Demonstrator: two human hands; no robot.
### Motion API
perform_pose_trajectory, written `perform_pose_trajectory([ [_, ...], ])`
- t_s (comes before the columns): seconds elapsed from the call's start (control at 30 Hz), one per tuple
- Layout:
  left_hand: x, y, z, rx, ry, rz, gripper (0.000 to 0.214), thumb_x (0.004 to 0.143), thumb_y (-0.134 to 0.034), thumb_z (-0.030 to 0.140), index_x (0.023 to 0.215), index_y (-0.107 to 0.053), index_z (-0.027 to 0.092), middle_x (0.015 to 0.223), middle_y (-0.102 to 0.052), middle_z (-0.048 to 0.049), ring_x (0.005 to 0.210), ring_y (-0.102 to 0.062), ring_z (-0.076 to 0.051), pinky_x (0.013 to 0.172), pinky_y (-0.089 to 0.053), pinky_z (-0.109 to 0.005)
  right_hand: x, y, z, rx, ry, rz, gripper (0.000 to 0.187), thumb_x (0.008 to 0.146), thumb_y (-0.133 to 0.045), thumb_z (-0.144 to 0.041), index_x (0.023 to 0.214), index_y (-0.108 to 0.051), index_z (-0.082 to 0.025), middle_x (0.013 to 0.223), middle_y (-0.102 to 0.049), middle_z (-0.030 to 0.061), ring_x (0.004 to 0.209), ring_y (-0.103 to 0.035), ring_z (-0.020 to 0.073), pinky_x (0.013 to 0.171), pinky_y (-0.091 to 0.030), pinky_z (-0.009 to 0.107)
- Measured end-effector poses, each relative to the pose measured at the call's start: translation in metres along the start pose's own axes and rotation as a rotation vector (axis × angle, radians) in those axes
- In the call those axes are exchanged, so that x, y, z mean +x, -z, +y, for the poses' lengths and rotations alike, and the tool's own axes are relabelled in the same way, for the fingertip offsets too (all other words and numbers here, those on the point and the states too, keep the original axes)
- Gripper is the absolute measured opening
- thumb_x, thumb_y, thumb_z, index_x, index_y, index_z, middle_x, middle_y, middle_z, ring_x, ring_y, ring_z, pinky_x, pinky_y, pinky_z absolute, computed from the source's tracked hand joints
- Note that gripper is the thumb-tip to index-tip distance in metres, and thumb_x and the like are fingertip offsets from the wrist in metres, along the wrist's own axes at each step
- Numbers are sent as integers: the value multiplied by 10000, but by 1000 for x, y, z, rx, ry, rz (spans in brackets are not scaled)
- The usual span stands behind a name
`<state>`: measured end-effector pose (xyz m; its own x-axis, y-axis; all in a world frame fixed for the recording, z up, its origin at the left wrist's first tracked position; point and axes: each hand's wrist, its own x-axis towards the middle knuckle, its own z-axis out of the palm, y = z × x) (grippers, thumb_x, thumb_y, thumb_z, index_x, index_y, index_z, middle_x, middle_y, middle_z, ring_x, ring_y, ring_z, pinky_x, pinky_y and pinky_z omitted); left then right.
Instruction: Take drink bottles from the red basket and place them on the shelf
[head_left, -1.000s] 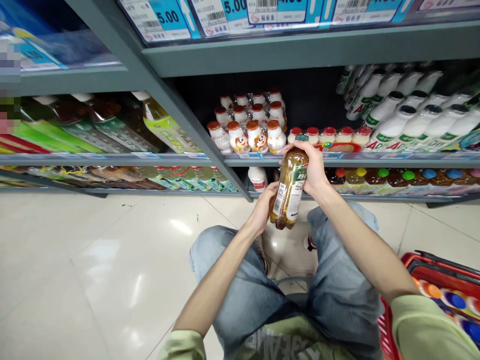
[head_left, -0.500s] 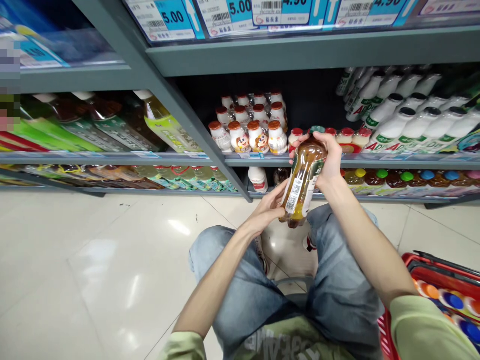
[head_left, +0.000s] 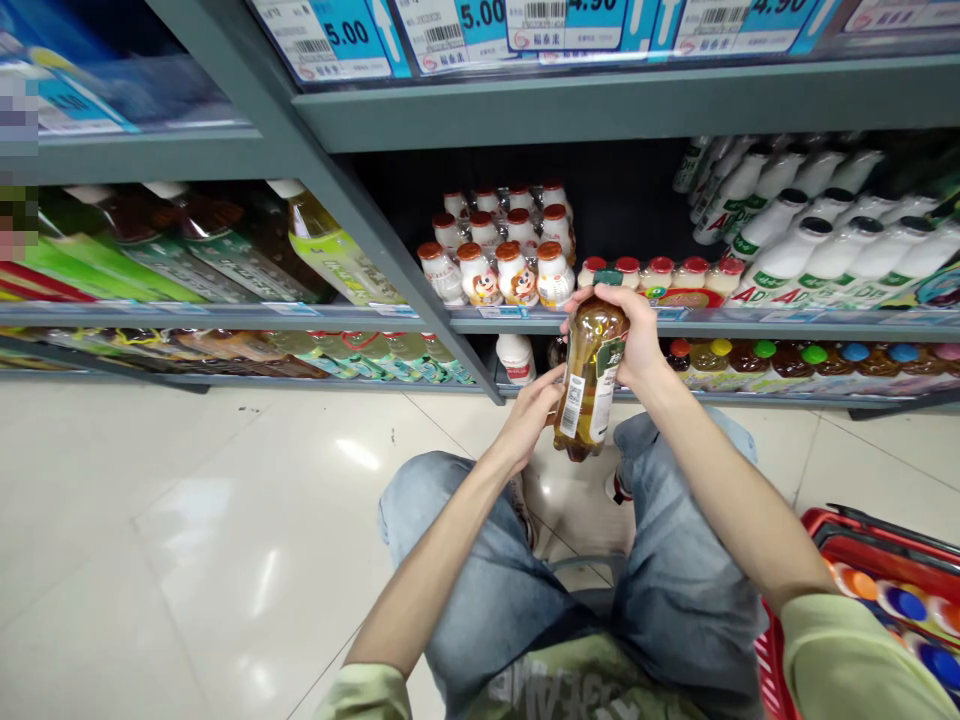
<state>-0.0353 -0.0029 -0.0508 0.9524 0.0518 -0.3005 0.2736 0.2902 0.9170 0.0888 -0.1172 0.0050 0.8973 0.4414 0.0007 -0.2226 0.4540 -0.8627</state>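
A bottle of amber drink (head_left: 581, 405) with a dark green cap is held up between my hands, in front of the shelf and above my knees. Its barcode label faces me and its base tilts a little toward me. My right hand (head_left: 636, 335) is wrapped round the neck and shoulder, just below the cap. Against the lower left side rests my left hand (head_left: 531, 418), thumb at the front and some fingers hidden behind the bottle.
Small white bottles with orange caps (head_left: 499, 270) and red-capped bottles (head_left: 694, 275) line the shelf behind. White black-capped bottles (head_left: 817, 250) stand at right. A red basket (head_left: 821, 520) holding several capped bottles sits at lower right. Lower shelf holds colour-capped bottles (head_left: 765, 360).
The bottle has moved slightly left and stands straighter, its cap lower. My right hand has gone down and left with it. My left hand has slid from near the base to its side.
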Motion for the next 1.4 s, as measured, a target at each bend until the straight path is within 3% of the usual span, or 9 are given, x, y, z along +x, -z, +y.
perform_pose_trajectory([
  [0.1,1,1,-2,16,-16,-15,516,924,-559,520,1310,-663,194,1150,-748,-71,954,-683,-204,719,-481,-251,-1,-4,5,-42,5,20,270,744,-724,-461,749,-710,-191,770,-726,33,641,-679,196,604,-564,337],
  [0.23,2,1,-2,98,-115,-25,520,931,-565,573,1242,-671,171,1195,-724,-79,1099,-639,-233,848,-493,-280,0,-6,10,-68,49,124,292,770,-710,-487,729,-708,-197,759,-723,29,621,-655,180,583,-536,321],
  [0.33,2,0,0,193,-185,-29,462,939,-539,509,1218,-660,160,1189,-714,-74,1109,-618,-231,951,-467,-308,1,-5,14,-99,97,194,306,775,-719,-494,727,-711,-192,743,-712,28,617,-635,167,601,-531,319],
  [0.43,0,0,3,273,-208,-71,430,863,-570,343,1242,-629,148,1174,-701,-69,1058,-614,-223,935,-466,-314,2,-4,16,-118,111,211,298,770,-722,-486,736,-713,-191,744,-714,29,632,-628,165,616,-537,317],
  [0.7,-4,1,9,132,-177,-269,830,699,-649,163,1510,-483,207,1381,-642,-72,1185,-605,-275,999,-472,-356,4,-1,0,6,3,178,268,742,-725,-481,713,-659,-223,736,-714,15,630,-660,186,597,-559,337],
  [0.97,-8,0,16,20,-218,-395,998,688,-798,233,1597,-387,284,1627,-434,-58,1495,-374,-352,1205,-325,-425,9,11,-14,62,-71,181,283,733,-689,-524,746,-623,-248,744,-712,4,702,-707,218,563,-565,330],
  [1.1,-8,-1,13,21,-186,-347,924,739,-741,210,1591,-393,288,1593,-480,-48,1456,-426,-317,1159,-373,-386,9,11,-12,73,-71,187,273,736,-697,-504,726,-624,-241,729,-701,1,664,-694,212,555,-554,336],
  [1.23,-3,-2,6,65,-108,-202,888,737,-652,207,1585,-387,228,1402,-641,-77,1203,-605,-264,1005,-462,-353,5,4,-3,13,-5,200,263,749,-709,-472,701,-660,-218,712,-696,6,616,-659,181,570,-534,319],
  [1.4,1,-1,-1,75,-61,-60,750,786,-556,270,1527,-447,230,1197,-709,-30,1066,-622,-220,918,-457,-326,3,-2,10,-104,78,207,264,766,-724,-465,716,-710,-206,727,-710,13,605,-613,149,599,-521,303],
])
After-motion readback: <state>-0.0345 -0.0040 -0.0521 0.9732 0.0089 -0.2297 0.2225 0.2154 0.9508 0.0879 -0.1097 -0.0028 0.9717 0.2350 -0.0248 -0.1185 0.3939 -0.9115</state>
